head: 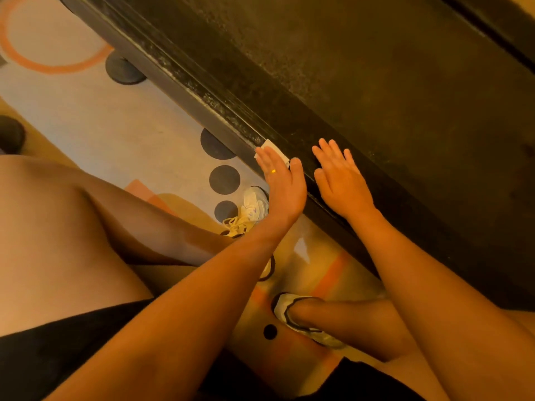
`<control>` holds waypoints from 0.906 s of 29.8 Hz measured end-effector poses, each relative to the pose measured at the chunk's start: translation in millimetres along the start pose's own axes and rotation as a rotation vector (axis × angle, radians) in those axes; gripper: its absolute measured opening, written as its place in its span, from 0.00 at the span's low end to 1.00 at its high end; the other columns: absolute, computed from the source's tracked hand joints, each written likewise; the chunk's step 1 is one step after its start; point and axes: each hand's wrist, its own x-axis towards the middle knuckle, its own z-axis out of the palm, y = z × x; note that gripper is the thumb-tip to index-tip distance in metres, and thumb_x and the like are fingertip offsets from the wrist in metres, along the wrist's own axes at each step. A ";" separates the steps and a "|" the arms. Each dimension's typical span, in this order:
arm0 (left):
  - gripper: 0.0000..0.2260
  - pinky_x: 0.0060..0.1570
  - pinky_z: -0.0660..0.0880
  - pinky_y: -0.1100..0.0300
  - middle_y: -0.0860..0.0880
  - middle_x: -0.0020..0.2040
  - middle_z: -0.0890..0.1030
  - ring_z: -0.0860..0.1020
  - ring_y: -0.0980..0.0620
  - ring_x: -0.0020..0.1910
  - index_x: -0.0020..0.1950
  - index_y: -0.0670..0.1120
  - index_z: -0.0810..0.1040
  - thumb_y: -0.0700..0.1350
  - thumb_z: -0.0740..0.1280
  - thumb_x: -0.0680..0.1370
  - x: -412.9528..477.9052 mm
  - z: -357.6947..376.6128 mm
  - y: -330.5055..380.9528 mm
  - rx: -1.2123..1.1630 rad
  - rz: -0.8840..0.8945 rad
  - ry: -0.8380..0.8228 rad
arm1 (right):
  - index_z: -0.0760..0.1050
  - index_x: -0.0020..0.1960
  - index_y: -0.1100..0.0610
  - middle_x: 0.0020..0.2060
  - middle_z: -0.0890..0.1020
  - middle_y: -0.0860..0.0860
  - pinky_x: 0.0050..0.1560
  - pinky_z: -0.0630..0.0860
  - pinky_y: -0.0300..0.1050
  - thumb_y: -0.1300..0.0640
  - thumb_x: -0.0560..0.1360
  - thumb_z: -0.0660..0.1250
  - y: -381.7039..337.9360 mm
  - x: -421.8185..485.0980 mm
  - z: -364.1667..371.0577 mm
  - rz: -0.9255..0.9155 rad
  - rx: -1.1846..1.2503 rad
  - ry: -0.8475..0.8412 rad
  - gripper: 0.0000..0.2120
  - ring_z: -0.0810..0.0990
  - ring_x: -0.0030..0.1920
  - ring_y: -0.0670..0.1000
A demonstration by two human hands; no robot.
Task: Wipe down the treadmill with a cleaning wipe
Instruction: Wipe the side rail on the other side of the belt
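The black treadmill (376, 91) runs diagonally from upper left to lower right, with a dusty, streaked side rail (202, 96) along its near edge. My left hand (282, 180) lies flat with straight fingers against the rail's outer side, pressing a white cleaning wipe (270, 147) whose corner shows past the fingertips. A gold ring sits on one finger. My right hand (340, 178) rests palm down, fingers spread, on the rail's top just right of the left hand, holding nothing.
I crouch beside the treadmill; bare knees and white sneakers (252, 208) sit below my arms. The floor (95, 117) is patterned with black dots (224, 180) and an orange ring (58, 65). Round black treadmill feet (124, 69) stand at the rail's base.
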 end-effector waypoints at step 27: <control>0.32 0.70 0.32 0.61 0.47 0.79 0.29 0.29 0.51 0.78 0.80 0.42 0.33 0.51 0.50 0.87 54.1 -47.3 17.0 -0.010 -0.031 0.086 | 0.62 0.80 0.52 0.79 0.61 0.49 0.80 0.51 0.54 0.47 0.84 0.51 3.0 -1.5 5.7 -0.004 0.006 0.037 0.25 0.54 0.81 0.49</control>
